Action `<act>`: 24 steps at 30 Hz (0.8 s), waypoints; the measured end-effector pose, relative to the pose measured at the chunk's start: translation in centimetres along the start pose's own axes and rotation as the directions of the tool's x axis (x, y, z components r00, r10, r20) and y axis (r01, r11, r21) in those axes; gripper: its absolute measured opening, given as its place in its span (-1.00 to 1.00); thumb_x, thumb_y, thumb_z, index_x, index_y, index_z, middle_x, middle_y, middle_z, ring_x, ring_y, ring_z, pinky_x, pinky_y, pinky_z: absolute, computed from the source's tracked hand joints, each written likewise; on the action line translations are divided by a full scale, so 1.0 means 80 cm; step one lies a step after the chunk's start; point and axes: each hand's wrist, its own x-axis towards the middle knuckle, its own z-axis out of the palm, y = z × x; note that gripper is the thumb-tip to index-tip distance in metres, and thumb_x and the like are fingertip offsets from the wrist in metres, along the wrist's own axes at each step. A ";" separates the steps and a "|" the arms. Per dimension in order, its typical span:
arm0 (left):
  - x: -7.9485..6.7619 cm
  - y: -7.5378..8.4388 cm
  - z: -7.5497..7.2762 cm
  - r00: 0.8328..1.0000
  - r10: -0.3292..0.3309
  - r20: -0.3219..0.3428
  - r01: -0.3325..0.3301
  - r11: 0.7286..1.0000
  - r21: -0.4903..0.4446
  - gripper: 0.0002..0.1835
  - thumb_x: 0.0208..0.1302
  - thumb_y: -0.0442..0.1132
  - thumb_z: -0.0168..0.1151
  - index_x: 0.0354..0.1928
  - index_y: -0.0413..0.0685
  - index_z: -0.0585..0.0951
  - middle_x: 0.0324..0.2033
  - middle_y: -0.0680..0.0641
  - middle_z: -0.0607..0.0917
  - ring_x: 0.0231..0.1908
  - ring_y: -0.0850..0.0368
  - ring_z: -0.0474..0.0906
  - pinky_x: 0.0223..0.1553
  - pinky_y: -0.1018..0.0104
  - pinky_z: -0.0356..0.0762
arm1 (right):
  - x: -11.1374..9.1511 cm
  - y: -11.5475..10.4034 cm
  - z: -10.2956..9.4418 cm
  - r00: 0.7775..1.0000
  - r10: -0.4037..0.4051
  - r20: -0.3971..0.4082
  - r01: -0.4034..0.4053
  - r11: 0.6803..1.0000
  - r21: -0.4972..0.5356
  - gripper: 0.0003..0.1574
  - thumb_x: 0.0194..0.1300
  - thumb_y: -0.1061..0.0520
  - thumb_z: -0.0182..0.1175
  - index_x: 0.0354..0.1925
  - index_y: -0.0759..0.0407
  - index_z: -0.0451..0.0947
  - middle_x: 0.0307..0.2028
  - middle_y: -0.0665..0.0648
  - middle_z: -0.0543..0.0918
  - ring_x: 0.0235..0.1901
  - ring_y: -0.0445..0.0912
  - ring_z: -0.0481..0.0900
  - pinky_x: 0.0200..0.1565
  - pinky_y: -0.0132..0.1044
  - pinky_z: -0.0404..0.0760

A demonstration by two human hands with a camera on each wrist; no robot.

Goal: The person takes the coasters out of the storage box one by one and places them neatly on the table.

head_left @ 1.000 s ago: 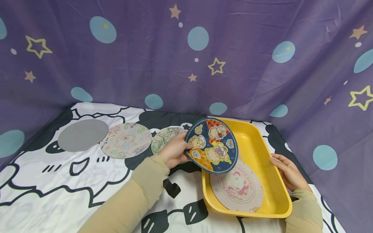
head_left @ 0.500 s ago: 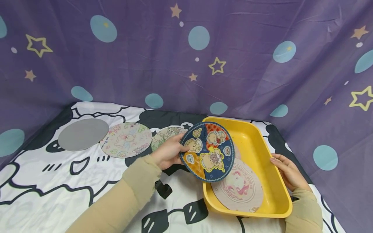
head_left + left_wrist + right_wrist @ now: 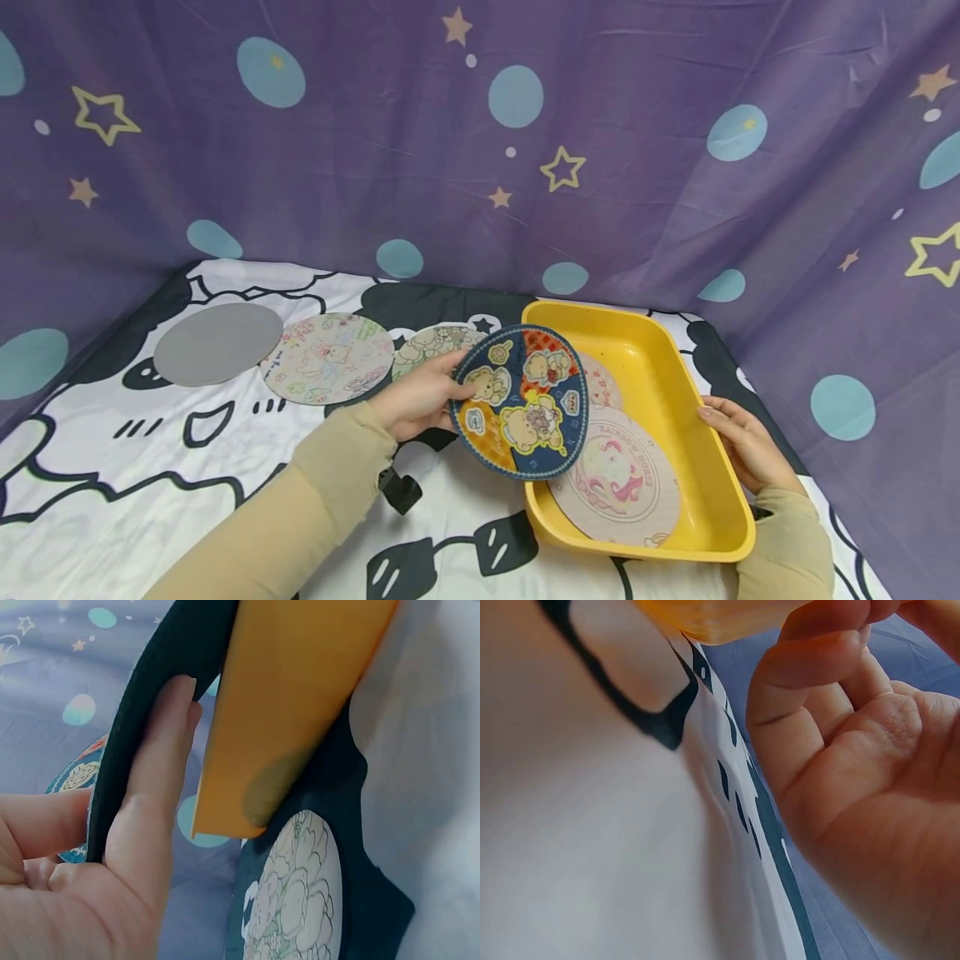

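Note:
My left hand (image 3: pixel 423 397) pinches a round mouse pad (image 3: pixel 521 402) by its left edge, thumb on the printed face and fingers behind. The pad is dark blue with bear pictures, and it is held tilted over the left wall of a yellow plastic tray (image 3: pixel 660 400). In the left wrist view its dark backing (image 3: pixel 180 652) shows against the fingers. My right hand (image 3: pixel 752 442) holds the tray's right side at the rim; in the right wrist view its curled fingers (image 3: pixel 802 671) meet the tray. Inside the tray lie a pink unicorn pad (image 3: pixel 618 483) and another pinkish pad (image 3: pixel 597 383), partly covered.
On the cartoon-print cloth (image 3: pixel 300 508), left of the tray, a grey disc (image 3: pixel 217 343), a pale patterned pad (image 3: pixel 327 358) and a green floral pad (image 3: pixel 435 343) form a row. The floral one is partly behind my left hand. A purple curtain (image 3: pixel 420 142) stands behind.
My left hand has drawn the blue mouse pad left and slightly down, baring more of the pinkish pad in the tray. The right hand and the tray stay in place.

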 end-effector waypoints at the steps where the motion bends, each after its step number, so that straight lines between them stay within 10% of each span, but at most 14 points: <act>1: -0.001 -0.001 -0.002 1.000 0.001 0.001 -0.001 1.000 -0.002 -0.44 0.50 -0.39 -0.08 0.49 -0.01 0.20 -0.05 -0.14 0.63 -0.29 0.14 0.68 -0.19 0.11 0.73 | 0.000 0.000 0.000 1.000 0.001 0.000 -0.001 1.000 0.000 -0.69 0.59 0.26 -0.23 0.06 0.11 0.44 -0.14 0.03 0.74 -0.21 -0.13 0.76 -0.22 -0.29 0.75; 24: -0.040 0.003 -0.047 0.999 -0.030 -0.015 0.031 0.999 0.018 -0.37 0.49 -0.38 -0.07 0.54 -0.06 0.09 -0.02 -0.12 0.64 -0.22 0.15 0.68 -0.11 0.15 0.70 | -0.001 0.000 0.001 1.000 0.008 0.013 -0.008 1.000 0.019 -0.66 0.60 0.26 -0.25 0.06 0.10 0.45 -0.14 0.04 0.75 -0.20 -0.13 0.76 -0.21 -0.29 0.74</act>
